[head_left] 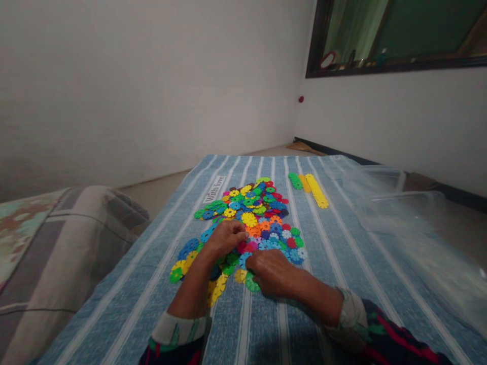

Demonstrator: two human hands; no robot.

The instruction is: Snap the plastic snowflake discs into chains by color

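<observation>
A heap of flower-shaped plastic discs (253, 195) in many colours spreads over the striped cloth. My left hand (228, 235) is over the near left part of the heap, its fingers curled together near the orange discs (253, 230). Closer to me, my right hand (272, 271) has its fingers bent inward beside a light blue disc (245, 260) and a green disc (252, 282). Both hands look closed in a pinch; whatever is between the fingertips is hidden. Yellow discs (216, 290) lie by my left forearm.
Rows of overlapping discs lie to the right: a green row (294, 181), an orange row (304, 183) and a yellow row (317, 191). Clear plastic containers (399, 210) stand at the table's right side. A grey cloth-covered seat (87, 243) is at the left.
</observation>
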